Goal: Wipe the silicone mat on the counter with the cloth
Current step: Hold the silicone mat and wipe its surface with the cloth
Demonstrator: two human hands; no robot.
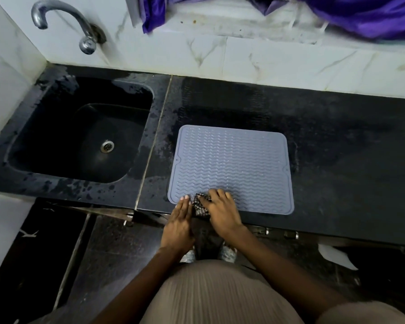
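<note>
A black stone desk (337, 141) carries a grey rectangular ribbed silicone mat (232, 164) right of the sink. On the mat's near edge the right hand (221, 208) presses a dark checked cloth (200, 205), fingers apparently curled over it. The left hand (180, 218) lies flat, fingers straight, beside the cloth.

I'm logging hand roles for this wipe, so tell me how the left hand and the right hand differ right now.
The left hand lies flat with straight fingers, fingertips on the silicone mat; the right hand is on the cloth. The left hand sits at the mat's near-left corner, beside the cloth; the right hand reaches further onto the mat. Both work the mat's near edge.
</note>
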